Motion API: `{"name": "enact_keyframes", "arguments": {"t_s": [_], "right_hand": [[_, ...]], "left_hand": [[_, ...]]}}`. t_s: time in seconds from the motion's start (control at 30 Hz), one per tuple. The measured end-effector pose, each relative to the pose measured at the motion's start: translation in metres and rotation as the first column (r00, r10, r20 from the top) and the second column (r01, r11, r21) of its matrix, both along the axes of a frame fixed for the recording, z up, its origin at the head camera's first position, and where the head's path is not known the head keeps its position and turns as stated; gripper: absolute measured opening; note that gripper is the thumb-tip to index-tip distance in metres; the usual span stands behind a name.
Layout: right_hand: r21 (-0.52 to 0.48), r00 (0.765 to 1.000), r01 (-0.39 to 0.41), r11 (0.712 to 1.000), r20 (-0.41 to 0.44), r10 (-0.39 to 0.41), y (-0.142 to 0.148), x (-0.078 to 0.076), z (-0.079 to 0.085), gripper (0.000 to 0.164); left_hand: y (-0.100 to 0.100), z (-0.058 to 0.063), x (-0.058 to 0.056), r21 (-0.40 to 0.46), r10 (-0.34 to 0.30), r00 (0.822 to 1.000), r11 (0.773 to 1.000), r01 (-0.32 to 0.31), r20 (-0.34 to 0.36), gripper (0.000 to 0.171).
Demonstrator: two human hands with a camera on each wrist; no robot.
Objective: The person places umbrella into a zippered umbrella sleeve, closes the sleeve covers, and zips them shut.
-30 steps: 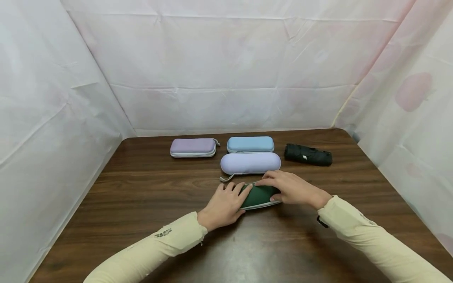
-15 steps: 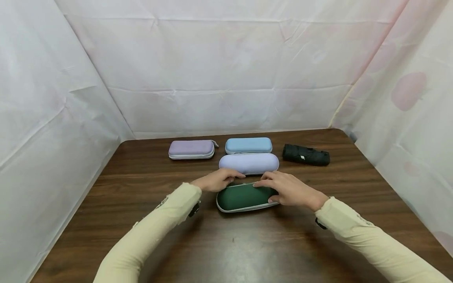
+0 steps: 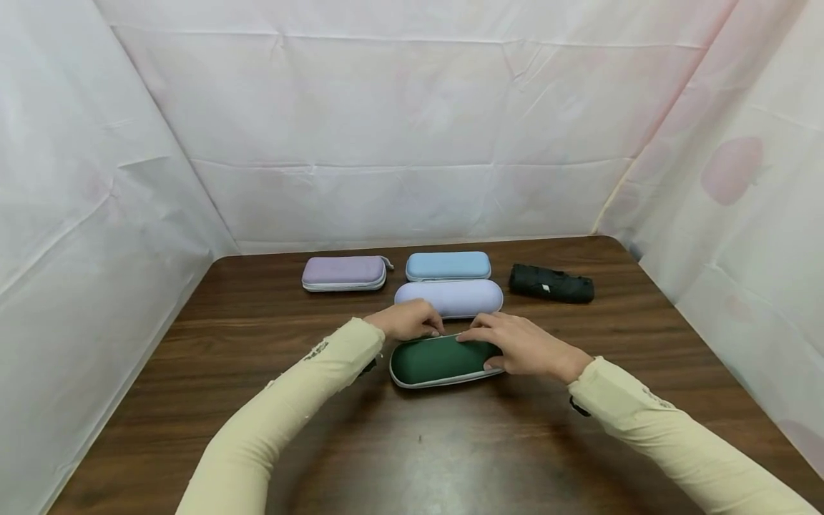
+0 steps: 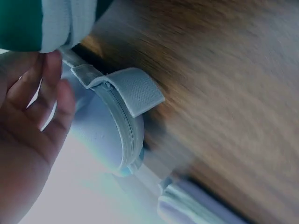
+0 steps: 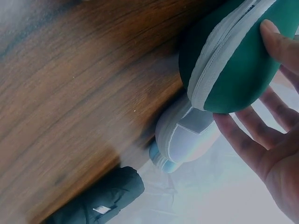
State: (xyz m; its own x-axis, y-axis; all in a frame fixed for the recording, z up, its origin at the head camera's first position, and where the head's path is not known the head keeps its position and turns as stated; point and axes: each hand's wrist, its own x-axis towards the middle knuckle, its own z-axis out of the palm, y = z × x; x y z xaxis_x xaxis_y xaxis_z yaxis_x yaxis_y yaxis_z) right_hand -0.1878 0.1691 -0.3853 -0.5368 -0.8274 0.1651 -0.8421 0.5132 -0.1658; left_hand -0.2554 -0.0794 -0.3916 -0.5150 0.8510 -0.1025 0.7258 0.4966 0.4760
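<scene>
A green hard-shell zip case [image 3: 431, 360] with a pale zip band lies in front of me, looking closed. My right hand [image 3: 531, 347] holds its right end, thumb on the near side and fingers over the far side. At the far edge of the case is my left hand [image 3: 407, 320], its fingers bent and fingertips drawn together against the zip band [image 4: 56, 28]. Whether a zip pull sits between those fingertips is hidden. Just behind both hands lies a lavender rounded case [image 3: 450, 295]; its fabric loop [image 4: 138, 91] sticks out in the left wrist view.
A light blue case [image 3: 448, 265] lies directly behind the lavender one. To the left is a purple case [image 3: 344, 272] with a wrist loop. A black folded umbrella-like roll [image 3: 551, 284] lies at right. White sheeting [image 3: 399, 121] stands around the brown table [image 3: 412, 465].
My left hand has gone from the green case's left end to its far edge, then slightly right, its fingertips coming together. The right hand keeps its hold.
</scene>
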Motion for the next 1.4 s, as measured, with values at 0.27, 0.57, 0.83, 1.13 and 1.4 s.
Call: {"name": "enact_keyframes", "arguments": {"t_s": [0.27,0.57,0.83,1.13,1.4], "right_hand": [[0.015,1.0,-0.011,1.0,0.003,0.011,-0.002,-0.002,0.003,0.06],[-0.005,1.0,0.005,1.0,0.002,-0.005,0.001,-0.004,0.001,0.058],[-0.014,0.999,0.052,0.999,0.005,-0.052,0.0,-0.001,-0.002,0.057],[-0.029,0.99,0.139,0.99,0.016,-0.139,-0.006,0.012,-0.004,0.056],[-0.054,0.969,0.249,0.967,0.009,-0.248,-0.013,0.029,-0.006,0.054]], "left_hand": [[-0.013,-0.003,0.009,-0.107,-0.011,0.931,0.994,-0.03,-0.364,0.012],[-0.051,-0.003,0.022,-0.094,0.035,0.893,0.992,-0.085,-0.448,0.009],[-0.076,-0.007,0.039,-0.05,0.082,0.866,0.991,-0.122,-0.493,0.014],[-0.085,-0.013,0.051,0.037,0.117,0.853,0.993,-0.114,-0.509,0.015],[-0.091,-0.019,0.066,0.062,0.125,0.826,0.992,-0.11,-0.549,0.009]]}}
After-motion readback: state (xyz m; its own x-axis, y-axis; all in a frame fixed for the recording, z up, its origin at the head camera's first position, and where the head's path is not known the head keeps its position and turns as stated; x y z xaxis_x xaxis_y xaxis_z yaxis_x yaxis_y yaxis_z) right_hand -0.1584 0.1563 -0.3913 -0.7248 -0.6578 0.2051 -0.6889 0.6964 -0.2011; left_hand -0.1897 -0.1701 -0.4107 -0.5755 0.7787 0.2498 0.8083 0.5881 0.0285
